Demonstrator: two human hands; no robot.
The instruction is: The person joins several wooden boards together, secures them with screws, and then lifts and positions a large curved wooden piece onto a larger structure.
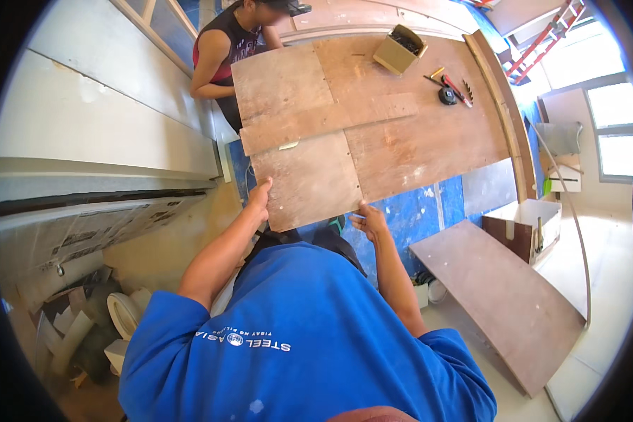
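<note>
plywood panel (306, 179) lay straight ahead at the near left of the tabletop (425, 151), with a plywood strip (323, 122) over its far edge, strip's long axis running left to right. left hand (258, 202) pinched the panel's left edge and right hand (372, 221) touched its near right corner, couldn't tell if that grip closed, both about equally near. cardboard box (395, 58) beyond held dark pieces, too small to identify; open box (508, 234) stood off right, insides mostly hidden.
</note>
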